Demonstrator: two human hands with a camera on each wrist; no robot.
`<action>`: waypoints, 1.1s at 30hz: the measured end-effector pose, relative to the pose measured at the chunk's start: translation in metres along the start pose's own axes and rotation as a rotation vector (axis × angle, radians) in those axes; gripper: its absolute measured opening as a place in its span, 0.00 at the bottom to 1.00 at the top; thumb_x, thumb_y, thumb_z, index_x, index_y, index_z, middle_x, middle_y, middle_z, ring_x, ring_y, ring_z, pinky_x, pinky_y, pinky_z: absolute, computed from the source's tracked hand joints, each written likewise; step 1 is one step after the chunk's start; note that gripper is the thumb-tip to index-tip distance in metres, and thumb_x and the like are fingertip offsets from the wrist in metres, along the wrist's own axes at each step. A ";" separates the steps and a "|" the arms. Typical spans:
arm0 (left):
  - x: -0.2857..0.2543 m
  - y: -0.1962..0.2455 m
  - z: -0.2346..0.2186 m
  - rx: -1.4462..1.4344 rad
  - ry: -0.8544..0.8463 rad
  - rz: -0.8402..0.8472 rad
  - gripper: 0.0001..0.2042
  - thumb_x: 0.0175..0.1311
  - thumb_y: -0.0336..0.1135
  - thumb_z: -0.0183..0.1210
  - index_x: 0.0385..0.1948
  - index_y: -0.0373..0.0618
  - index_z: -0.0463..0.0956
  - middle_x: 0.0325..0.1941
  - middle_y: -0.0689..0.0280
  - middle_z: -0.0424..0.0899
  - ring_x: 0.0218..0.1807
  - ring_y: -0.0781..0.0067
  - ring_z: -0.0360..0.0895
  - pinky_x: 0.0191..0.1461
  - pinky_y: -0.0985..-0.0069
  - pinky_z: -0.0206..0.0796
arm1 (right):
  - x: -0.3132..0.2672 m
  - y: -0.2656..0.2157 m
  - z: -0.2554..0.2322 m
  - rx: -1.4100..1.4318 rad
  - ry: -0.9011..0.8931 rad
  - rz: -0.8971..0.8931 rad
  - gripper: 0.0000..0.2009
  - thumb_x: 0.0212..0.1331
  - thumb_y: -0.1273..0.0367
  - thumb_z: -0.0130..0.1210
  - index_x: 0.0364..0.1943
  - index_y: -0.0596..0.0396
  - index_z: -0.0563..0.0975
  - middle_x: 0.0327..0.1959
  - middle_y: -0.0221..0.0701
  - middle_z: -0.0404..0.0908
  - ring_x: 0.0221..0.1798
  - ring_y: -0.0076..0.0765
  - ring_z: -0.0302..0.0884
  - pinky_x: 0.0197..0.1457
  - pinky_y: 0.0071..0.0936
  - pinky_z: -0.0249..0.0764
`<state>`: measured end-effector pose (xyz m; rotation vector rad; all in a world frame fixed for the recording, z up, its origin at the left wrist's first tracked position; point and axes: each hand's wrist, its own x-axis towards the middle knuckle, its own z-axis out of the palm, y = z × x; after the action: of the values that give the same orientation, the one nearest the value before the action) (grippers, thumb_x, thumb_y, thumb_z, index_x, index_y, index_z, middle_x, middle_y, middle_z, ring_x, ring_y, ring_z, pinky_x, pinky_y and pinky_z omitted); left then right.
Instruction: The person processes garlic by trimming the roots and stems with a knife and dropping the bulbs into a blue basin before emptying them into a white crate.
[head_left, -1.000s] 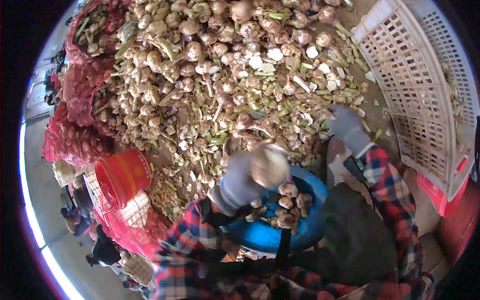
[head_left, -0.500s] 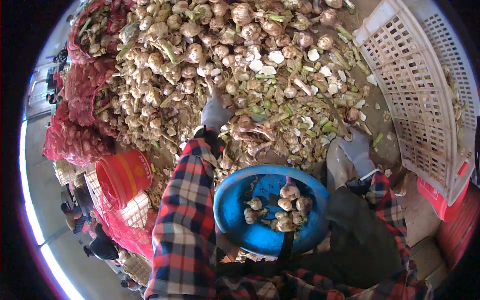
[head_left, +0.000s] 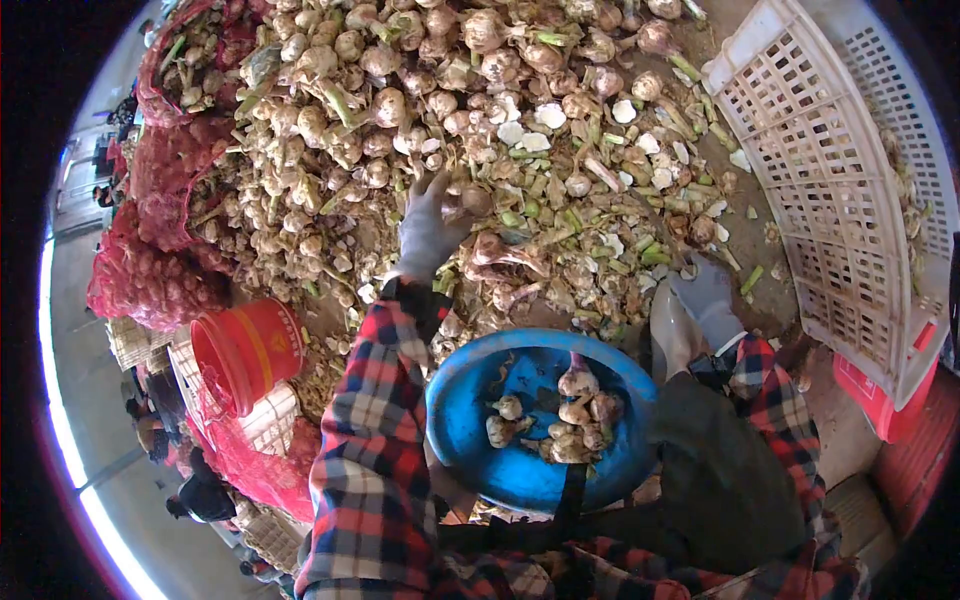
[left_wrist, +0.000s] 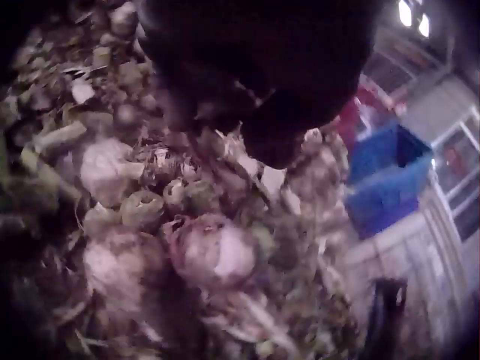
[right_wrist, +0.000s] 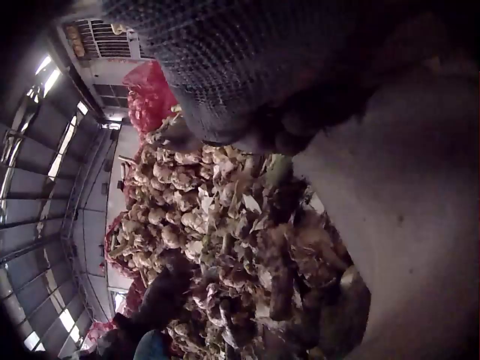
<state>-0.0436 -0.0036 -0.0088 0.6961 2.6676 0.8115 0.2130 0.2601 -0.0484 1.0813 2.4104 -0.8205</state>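
Note:
My left hand [head_left: 430, 232], in a grey glove, reaches into the garlic pile [head_left: 320, 130] with its fingers spread. A garlic bulb [head_left: 474, 200] lies right beside its thumb. Loose bulbs [left_wrist: 214, 251] show among the trimmings below it in the left wrist view. My right hand [head_left: 706, 298], also gloved, stays low beside a pale boot [head_left: 675, 325]. Its curled fingers hold a thin-bladed knife [head_left: 671, 234], partly lost against the trimmings. Several bulbs [head_left: 572, 440] lie in the blue basin [head_left: 460, 440] in front of my body.
A white plastic crate [head_left: 815, 170] stands tilted at the right over a red container [head_left: 870, 395]. To the left are a red bucket [head_left: 255, 352] and red mesh sacks [head_left: 150, 270] full of garlic. Cut stems and peelings [head_left: 540, 230] cover the floor ahead.
My left hand has moved forward from over the basin, where it held a pale bulb, to the pile, and its fingers have spread. My right hand has drawn back towards my body.

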 end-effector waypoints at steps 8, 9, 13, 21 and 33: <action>0.026 0.034 0.023 0.416 -0.272 -0.182 0.30 0.35 0.46 0.60 0.47 0.58 0.62 0.50 0.56 0.59 0.54 0.57 0.58 0.53 0.66 0.57 | 0.000 0.007 0.011 -0.067 0.090 -0.014 0.26 0.38 0.53 0.52 0.46 0.46 0.68 0.32 0.43 0.74 0.37 0.47 0.71 0.40 0.36 0.67; 0.023 0.044 0.022 0.457 -0.316 -0.366 0.31 0.34 0.45 0.60 0.47 0.58 0.62 0.49 0.56 0.59 0.53 0.57 0.59 0.52 0.66 0.58 | 0.001 0.004 0.010 -0.032 0.093 -0.014 0.26 0.38 0.54 0.52 0.46 0.47 0.68 0.33 0.43 0.74 0.37 0.47 0.71 0.41 0.36 0.66; 0.010 0.030 0.010 0.334 -0.299 -0.313 0.31 0.29 0.41 0.62 0.45 0.56 0.66 0.47 0.57 0.60 0.48 0.56 0.64 0.49 0.69 0.61 | -0.005 -0.004 -0.001 0.013 0.009 0.053 0.27 0.38 0.55 0.53 0.46 0.49 0.68 0.35 0.44 0.73 0.39 0.47 0.70 0.42 0.36 0.66; -0.027 -0.053 -0.071 -1.078 -0.001 -0.445 0.22 0.43 0.28 0.58 0.43 0.42 0.62 0.27 0.66 0.73 0.25 0.76 0.71 0.23 0.79 0.63 | 0.005 0.015 0.021 0.127 0.151 -0.043 0.25 0.37 0.63 0.55 0.44 0.58 0.69 0.34 0.43 0.74 0.35 0.40 0.73 0.40 0.28 0.67; -0.174 -0.170 -0.306 -1.424 0.602 -0.567 0.11 0.55 0.41 0.47 0.30 0.42 0.70 0.22 0.66 0.72 0.21 0.69 0.69 0.26 0.76 0.64 | 0.023 0.034 0.028 -0.105 0.236 -0.145 0.24 0.39 0.60 0.53 0.43 0.58 0.69 0.35 0.44 0.73 0.39 0.45 0.71 0.42 0.31 0.66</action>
<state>-0.0749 -0.3553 0.1594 -0.6892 1.6401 2.4246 0.2269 0.2725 -0.0945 1.0226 2.7214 -0.6317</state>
